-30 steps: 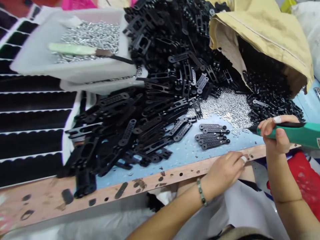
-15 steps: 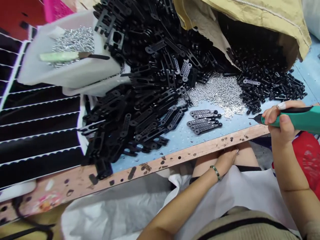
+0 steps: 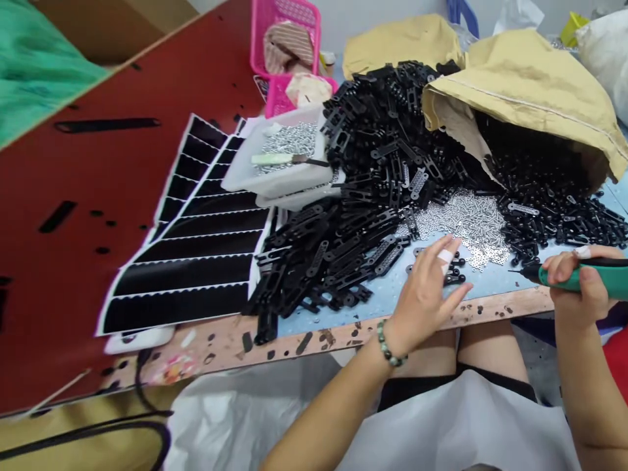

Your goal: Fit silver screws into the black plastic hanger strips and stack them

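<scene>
My left hand (image 3: 429, 291) lies over the table's front edge with fingers stretched out, covering a small row of black perforated plastic strips (image 3: 457, 265). It holds nothing that I can see. My right hand (image 3: 576, 288) is closed around a green electric screwdriver (image 3: 589, 276), its tip pointing left over the blue table top (image 3: 495, 281). A spread of small silver screws (image 3: 466, 219) lies just beyond both hands. A large heap of black plastic parts (image 3: 363, 209) fills the middle of the table.
A tan sack (image 3: 534, 91) lies open at the right, spilling black parts. A white tray (image 3: 284, 160) of screws with a pale-handled tool sits left of the heap. Black scalloped strips (image 3: 191, 261) lie on a red board (image 3: 73, 196). A pink basket (image 3: 287, 33) stands behind.
My left hand rose from my lap onto the table and now covers the row of strips. The view swung up and left; the right hand stays on the screwdriver.
</scene>
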Demonstrator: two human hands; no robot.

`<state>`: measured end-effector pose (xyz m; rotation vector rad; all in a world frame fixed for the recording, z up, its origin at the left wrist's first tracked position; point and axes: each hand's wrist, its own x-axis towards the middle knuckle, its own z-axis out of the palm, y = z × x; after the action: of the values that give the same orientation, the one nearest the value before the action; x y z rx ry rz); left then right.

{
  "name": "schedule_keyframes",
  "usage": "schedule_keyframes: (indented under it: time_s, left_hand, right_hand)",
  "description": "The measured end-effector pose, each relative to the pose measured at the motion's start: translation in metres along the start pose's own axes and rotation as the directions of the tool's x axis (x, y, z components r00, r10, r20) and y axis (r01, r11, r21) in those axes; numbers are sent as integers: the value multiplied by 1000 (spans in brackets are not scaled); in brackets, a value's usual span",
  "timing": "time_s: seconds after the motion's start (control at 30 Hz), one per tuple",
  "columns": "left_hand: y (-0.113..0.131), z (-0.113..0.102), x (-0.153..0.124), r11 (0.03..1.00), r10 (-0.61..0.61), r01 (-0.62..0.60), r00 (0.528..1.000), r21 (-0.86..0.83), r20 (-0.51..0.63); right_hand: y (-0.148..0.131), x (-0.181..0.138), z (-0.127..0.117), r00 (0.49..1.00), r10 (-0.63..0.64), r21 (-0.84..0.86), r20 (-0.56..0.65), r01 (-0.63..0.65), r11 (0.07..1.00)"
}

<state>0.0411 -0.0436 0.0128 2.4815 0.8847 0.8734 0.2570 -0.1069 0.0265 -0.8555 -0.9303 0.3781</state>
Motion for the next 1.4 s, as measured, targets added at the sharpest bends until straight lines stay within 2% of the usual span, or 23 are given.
schedule_keyframes:
  time_s: [0.1,0.23,0.43,0.67,0.8,1.27,1.4]
  left_hand:
    - [-32,-7,-7,993,-66,53,990,108,124]
    - [-60,8,-23,977,-151,101,950,189,273]
    - [-72,23,-26,985,-161,139,956,103,247]
    - [-71,22,-27,984,-173,176,958,8,227]
    - [-71,22,-27,984,-167,177,963,-31,211]
    - [-67,9,-18,990,-127,107,958,90,258]
    - [-62,5,-12,995,-84,70,975,72,204]
  right_hand:
    - [4,1,23,997,47,40,59,-50,998]
    - [12,2,57,982,58,86,182,-75,993]
    - [15,3,85,932,79,66,353,-109,992]
    - [31,-3,88,878,83,27,471,-108,994]
    - [33,-3,90,866,104,-30,489,-102,994]
    - [31,0,91,883,115,45,456,-152,987]
    - [33,0,90,883,103,67,457,-150,986]
